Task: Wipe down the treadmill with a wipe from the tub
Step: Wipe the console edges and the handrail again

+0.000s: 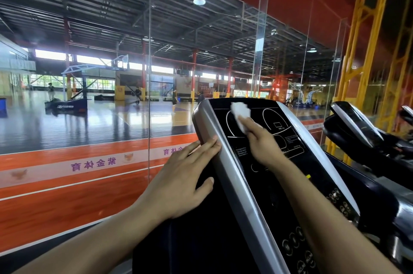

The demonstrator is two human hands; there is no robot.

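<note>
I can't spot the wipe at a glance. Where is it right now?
In the head view, the wipe is pressed under the right hand on the upper part of the treadmill's black console, right of its silver edge.

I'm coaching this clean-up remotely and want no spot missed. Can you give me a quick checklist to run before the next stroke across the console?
1. Wipe in the right hand: ok, pinched at the fingertips.
2. Wipe touching the console: ok, it lies on the black panel near the top.
3. Left hand steadying the machine: ok, its straight fingers rest on the silver side rail.
4. Lower buttons wiped: cannot tell.
5. Wipe still damp and clean: cannot tell.
6. Tub within reach: cannot tell, it is not in view.
</note>
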